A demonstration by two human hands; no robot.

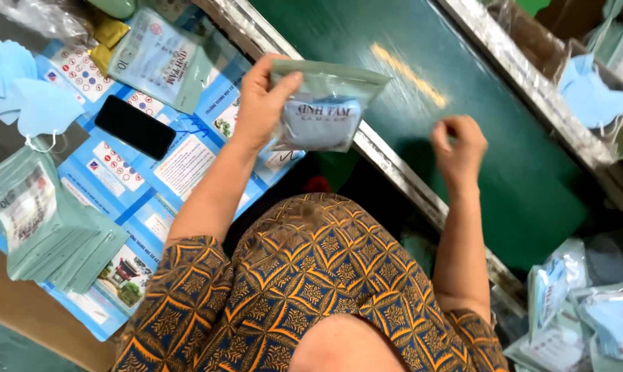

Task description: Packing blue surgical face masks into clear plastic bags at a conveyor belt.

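My left hand [256,103] holds a pale green plastic packet [323,110] by its left edge. The packet has a blue face mask inside and hangs over the metal rail [387,162] of a dark green conveyor belt [504,172]. My right hand [458,146] hovers over the belt to the right of the packet. Its fingers are curled together with nothing visible in them. The two hands are apart, with the packet only in the left one.
A stack of empty pale green packets [39,224] lies at the left on blue printed sheets [187,162], beside a black phone [134,127]. Loose blue masks [33,93] are at the far left. Filled packets [583,313] pile at bottom right. A box of blue masks [594,93] stands beyond the belt.
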